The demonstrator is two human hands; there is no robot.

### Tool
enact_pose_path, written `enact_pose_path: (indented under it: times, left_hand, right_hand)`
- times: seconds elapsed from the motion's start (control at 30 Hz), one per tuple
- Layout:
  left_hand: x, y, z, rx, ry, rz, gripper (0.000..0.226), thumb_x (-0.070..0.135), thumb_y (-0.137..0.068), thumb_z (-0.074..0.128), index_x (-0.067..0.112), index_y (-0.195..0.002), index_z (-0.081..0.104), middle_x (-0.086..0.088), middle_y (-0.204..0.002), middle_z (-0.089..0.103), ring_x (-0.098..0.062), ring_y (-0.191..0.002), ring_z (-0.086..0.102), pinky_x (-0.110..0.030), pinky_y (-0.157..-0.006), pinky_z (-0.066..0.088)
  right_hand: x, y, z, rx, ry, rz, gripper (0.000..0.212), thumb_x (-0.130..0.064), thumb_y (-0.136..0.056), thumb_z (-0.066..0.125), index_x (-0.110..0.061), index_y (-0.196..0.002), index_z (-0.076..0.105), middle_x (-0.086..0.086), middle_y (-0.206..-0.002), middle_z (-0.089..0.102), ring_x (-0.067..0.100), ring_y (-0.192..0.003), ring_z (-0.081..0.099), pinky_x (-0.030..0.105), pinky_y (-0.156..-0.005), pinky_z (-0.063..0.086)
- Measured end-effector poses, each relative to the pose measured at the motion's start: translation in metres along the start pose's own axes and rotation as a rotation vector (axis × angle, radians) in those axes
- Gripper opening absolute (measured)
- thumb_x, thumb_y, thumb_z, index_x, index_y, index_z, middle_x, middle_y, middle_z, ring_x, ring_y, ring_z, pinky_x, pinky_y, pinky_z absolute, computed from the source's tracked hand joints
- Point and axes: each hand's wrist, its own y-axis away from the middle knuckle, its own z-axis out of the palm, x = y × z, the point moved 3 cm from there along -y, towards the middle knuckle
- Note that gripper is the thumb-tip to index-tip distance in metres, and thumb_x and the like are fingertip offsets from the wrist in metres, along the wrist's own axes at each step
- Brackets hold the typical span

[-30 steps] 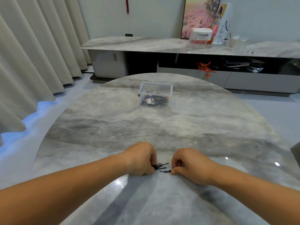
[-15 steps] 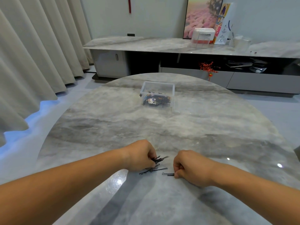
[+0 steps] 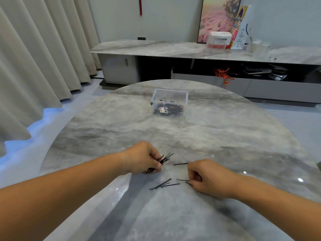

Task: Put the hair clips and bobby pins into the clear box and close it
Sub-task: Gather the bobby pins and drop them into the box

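Observation:
My left hand [image 3: 145, 158] grips a bundle of black bobby pins [image 3: 165, 158] just above the marble table [image 3: 225, 140]. My right hand [image 3: 206, 178] pinches a bobby pin [image 3: 183, 180] lying on the table. Loose bobby pins [image 3: 164, 184] lie between my hands, and one more bobby pin [image 3: 180, 164] sits farther back. The clear box [image 3: 169, 103] stands open at the far middle of the table with hair clips [image 3: 166, 108] inside. Its clear lid [image 3: 203, 115] lies flat to its right.
Beyond the round table runs a long marble sideboard [image 3: 156, 47] with a white carton [image 3: 219, 40] and a picture [image 3: 218, 18]. Curtains [image 3: 34, 58] hang on the left. The table's edge curves away on both sides.
My hands have drawn apart. The left hand lifted with its bundle of pins, leaving a few loose pins lying on the table. The right hand shifted right, still pinching a pin.

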Motion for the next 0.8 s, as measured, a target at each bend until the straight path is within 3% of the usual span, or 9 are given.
enact_pose_path:
  times: [0.1, 0.27, 0.43, 0.53, 0.63, 0.8]
  left_hand:
    - [-0.002, -0.004, -0.002, -0.005, 0.048, -0.018, 0.005, 0.006, -0.081, 0.074, 0.008, -0.083, 0.079, -0.005, -0.069, 0.072, -0.012, -0.058, 0.061, -0.023, -0.062, 0.052]
    - [-0.007, -0.012, -0.005, 0.000, 0.049, -0.021, 0.006, 0.007, -0.081, 0.074, 0.009, -0.083, 0.079, -0.006, -0.070, 0.073, -0.016, -0.062, 0.062, -0.028, -0.068, 0.054]
    - [-0.011, -0.016, -0.004, 0.008, 0.025, -0.026, 0.006, 0.008, -0.083, 0.074, 0.010, -0.082, 0.079, -0.002, -0.067, 0.073, -0.009, -0.056, 0.062, -0.025, -0.064, 0.056]
    - [-0.010, -0.018, -0.003, 0.005, 0.007, -0.019, 0.005, 0.010, -0.082, 0.074, 0.010, -0.081, 0.079, -0.002, -0.068, 0.074, -0.009, -0.057, 0.063, -0.030, -0.067, 0.057]
    - [-0.008, -0.017, -0.002, 0.008, -0.014, -0.011, 0.008, 0.009, -0.082, 0.074, 0.013, -0.077, 0.078, 0.000, -0.065, 0.072, -0.007, -0.051, 0.060, -0.025, -0.062, 0.052]
    - [-0.008, -0.016, -0.004, -0.001, 0.012, -0.019, 0.012, 0.006, -0.084, 0.072, 0.014, -0.076, 0.078, -0.008, -0.072, 0.074, -0.011, -0.056, 0.060, -0.023, -0.060, 0.052]
  right_hand:
    - [0.009, -0.003, -0.002, 0.034, -0.207, 0.100, 0.010, -0.019, -0.080, 0.066, -0.022, -0.071, 0.061, -0.012, -0.060, 0.060, 0.002, -0.055, 0.055, 0.013, -0.054, 0.044]
    - [0.022, -0.013, -0.008, 0.094, -0.417, 0.190, 0.012, -0.015, -0.078, 0.075, -0.025, -0.081, 0.070, -0.009, -0.068, 0.068, -0.002, -0.057, 0.059, 0.014, -0.060, 0.048]
    - [0.022, -0.036, -0.011, 0.185, -0.181, 0.182, 0.015, -0.024, -0.085, 0.071, -0.023, -0.100, 0.074, -0.009, -0.091, 0.073, 0.006, -0.082, 0.064, 0.017, -0.076, 0.046]
    - [0.015, -0.049, -0.008, 0.140, -0.124, 0.189, 0.010, -0.023, -0.084, 0.071, -0.021, -0.092, 0.074, -0.008, -0.084, 0.068, 0.012, -0.080, 0.062, 0.022, -0.072, 0.046]
    - [0.012, -0.052, -0.008, 0.090, -0.056, 0.189, 0.003, -0.023, -0.086, 0.068, -0.020, -0.085, 0.069, -0.007, -0.081, 0.059, 0.016, -0.078, 0.055, 0.024, -0.069, 0.039]
    - [0.010, -0.048, -0.007, 0.008, 0.025, 0.164, 0.020, -0.022, -0.091, 0.062, -0.013, -0.073, 0.059, 0.002, -0.087, 0.053, 0.025, -0.080, 0.057, 0.031, -0.069, 0.044]
